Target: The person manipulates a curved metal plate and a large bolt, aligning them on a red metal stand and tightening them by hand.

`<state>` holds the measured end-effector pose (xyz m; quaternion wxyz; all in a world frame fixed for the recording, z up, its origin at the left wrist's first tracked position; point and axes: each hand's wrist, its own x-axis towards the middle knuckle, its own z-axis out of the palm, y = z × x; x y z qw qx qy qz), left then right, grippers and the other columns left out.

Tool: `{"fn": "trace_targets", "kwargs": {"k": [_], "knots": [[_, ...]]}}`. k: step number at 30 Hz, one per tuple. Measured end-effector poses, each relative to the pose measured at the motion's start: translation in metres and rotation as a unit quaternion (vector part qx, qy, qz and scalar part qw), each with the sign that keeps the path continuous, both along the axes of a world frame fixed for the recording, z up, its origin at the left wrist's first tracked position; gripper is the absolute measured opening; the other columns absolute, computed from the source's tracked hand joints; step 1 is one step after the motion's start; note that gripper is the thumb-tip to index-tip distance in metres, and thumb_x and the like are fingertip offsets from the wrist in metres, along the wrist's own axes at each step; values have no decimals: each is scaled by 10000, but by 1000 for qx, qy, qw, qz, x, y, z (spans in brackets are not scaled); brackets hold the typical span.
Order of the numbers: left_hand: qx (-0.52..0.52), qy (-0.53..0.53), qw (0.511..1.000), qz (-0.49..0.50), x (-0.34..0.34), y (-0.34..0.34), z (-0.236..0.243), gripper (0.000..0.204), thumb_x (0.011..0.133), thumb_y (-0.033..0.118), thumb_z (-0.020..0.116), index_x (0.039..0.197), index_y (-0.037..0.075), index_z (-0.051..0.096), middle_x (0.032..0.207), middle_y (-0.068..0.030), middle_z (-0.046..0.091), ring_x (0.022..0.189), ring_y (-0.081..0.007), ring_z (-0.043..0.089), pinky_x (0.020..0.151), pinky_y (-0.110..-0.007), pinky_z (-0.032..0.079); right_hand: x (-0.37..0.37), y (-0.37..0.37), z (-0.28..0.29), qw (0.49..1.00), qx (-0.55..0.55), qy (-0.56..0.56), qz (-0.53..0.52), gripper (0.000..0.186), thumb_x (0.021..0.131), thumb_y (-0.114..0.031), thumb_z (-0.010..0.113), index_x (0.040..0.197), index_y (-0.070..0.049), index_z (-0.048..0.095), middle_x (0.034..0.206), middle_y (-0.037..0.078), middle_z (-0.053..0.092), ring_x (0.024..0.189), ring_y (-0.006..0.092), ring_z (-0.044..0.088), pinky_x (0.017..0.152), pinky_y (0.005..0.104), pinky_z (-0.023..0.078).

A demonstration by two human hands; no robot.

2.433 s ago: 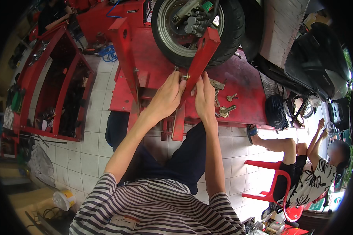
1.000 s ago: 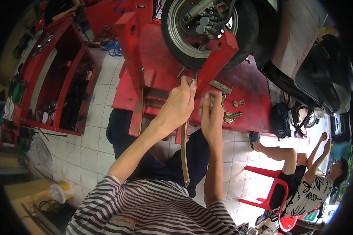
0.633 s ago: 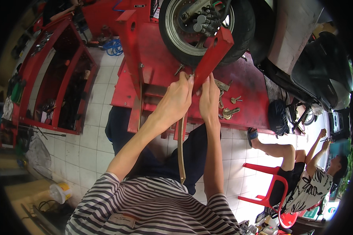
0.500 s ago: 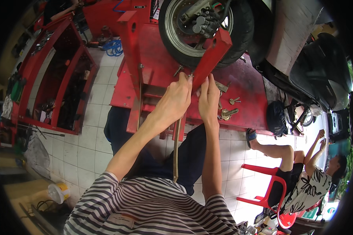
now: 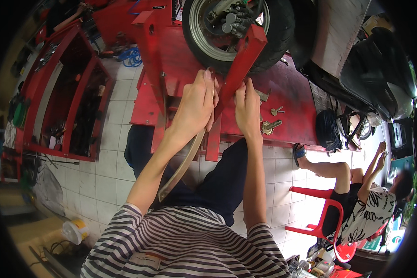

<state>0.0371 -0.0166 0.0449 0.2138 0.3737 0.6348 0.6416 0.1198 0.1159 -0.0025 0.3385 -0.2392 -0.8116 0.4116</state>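
Note:
My left hand (image 5: 193, 105) is closed around a long, flat metal bar (image 5: 183, 169). The bar slants from the fingertips down toward my lap. Just right of it rises a red steel post (image 5: 243, 62), tilted across the view and fixed to a red bench (image 5: 289, 111). On the post's other side my right hand (image 5: 248, 111) is closed, fingers curled with thumb against them; what they hold, if anything, is hidden. A brass-coloured bolt-like fitting (image 5: 270, 126) and a small metal part (image 5: 277, 110) lie on the bench beside my right hand.
A scooter wheel (image 5: 213, 51) stands on the bench behind the posts. A second red post (image 5: 155, 60) rises at left. Farther left stands a red open cabinet (image 5: 74, 106). A person sits on a red chair (image 5: 340, 217) at right.
My left hand has shifted up and left, away from the post, and the bar's lower end has swung left. My right hand stays close to the post. The view has shifted slightly.

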Motion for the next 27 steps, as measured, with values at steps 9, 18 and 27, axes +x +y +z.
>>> {"fn": "trace_targets", "kwargs": {"k": [9,18,27], "knots": [[29,-21,999,-16,24,-8,1,399,1100,299,200,951,-6,411,559,-72,454,317,-134,436,311,-281,315,50,34,-24,990,-82,95,-65,293,1063,-220,455,929,11,576,668,29,543,578,74,410,528,285,356],[56,-34,997,-45,62,-5,1,346,1101,269,231,949,14,409,522,-54,457,337,-110,403,350,-275,330,99,52,-103,974,-12,-107,-201,278,992,-231,602,976,41,657,694,142,638,600,213,564,577,363,431],[163,10,986,-45,84,56,-22,314,1101,267,204,978,43,387,534,-32,438,334,-83,384,315,-228,324,89,38,-112,978,101,-10,-183,223,993,-200,571,1038,14,617,839,192,678,709,321,653,624,413,499]]}}
